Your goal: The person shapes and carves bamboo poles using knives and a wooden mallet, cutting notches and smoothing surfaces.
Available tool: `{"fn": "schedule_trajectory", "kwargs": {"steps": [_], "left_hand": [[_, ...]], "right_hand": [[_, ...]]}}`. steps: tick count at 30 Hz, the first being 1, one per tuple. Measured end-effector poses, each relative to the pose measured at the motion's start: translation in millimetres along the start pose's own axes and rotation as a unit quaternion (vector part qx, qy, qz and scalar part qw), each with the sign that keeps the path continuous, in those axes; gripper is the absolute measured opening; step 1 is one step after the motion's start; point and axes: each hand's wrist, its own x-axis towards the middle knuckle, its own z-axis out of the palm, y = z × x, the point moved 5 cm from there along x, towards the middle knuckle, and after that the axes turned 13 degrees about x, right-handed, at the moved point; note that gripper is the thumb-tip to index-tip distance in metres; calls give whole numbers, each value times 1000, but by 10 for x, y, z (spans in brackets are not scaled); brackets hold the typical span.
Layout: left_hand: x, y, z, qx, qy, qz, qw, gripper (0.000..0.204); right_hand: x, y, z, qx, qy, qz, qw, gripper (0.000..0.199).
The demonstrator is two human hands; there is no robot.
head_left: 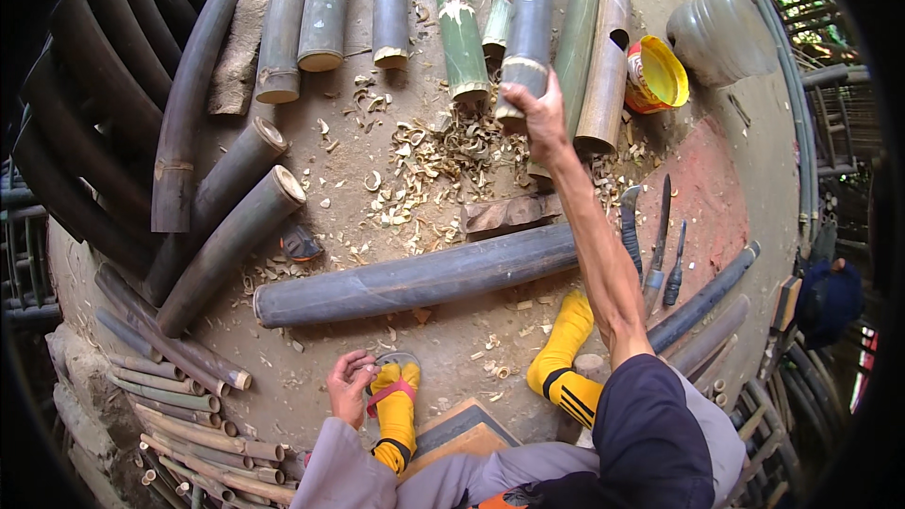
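My right hand (537,115) is stretched far forward and closed round the near end of a dark grey bamboo section (528,19). That section lies among other bamboo pieces, beside a bright green bamboo section (455,19). Beside my left foot in its yellow sock, my left hand (351,386) hangs with loosely bent fingers and nothing visible in it. A thick dark bamboo section (415,281) lies crosswise in front of my feet, its right end partly hidden by my right forearm. Behind it is a rough wooden block (509,215).
Several knives and a chisel-like tool (673,264) lie right of my forearm on a reddish patch. Wood shavings (424,155) cover the middle ground. A yellow-and-red bucket (657,75) and a clear plastic jug (721,33) stand far right. Dark bamboo (104,104) is stacked left.
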Motion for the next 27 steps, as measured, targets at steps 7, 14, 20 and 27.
{"fn": "schedule_trajectory", "kwargs": {"steps": [7,14,20,27], "left_hand": [[-15,36,46,1,-1,-15,1000,37],[-14,-94,-21,-3,7,-20,1000,39],[-32,-131,-37,-5,14,-30,999,38],[-39,-125,-44,-1,12,-47,999,37]], "right_hand": [[108,182,658,-69,-62,-5,996,99],[184,321,1048,-185,-58,29,981,106],[606,173,667,-434,45,-149,887,50],[1123,544,-152,-379,121,-45,917,81]]}}
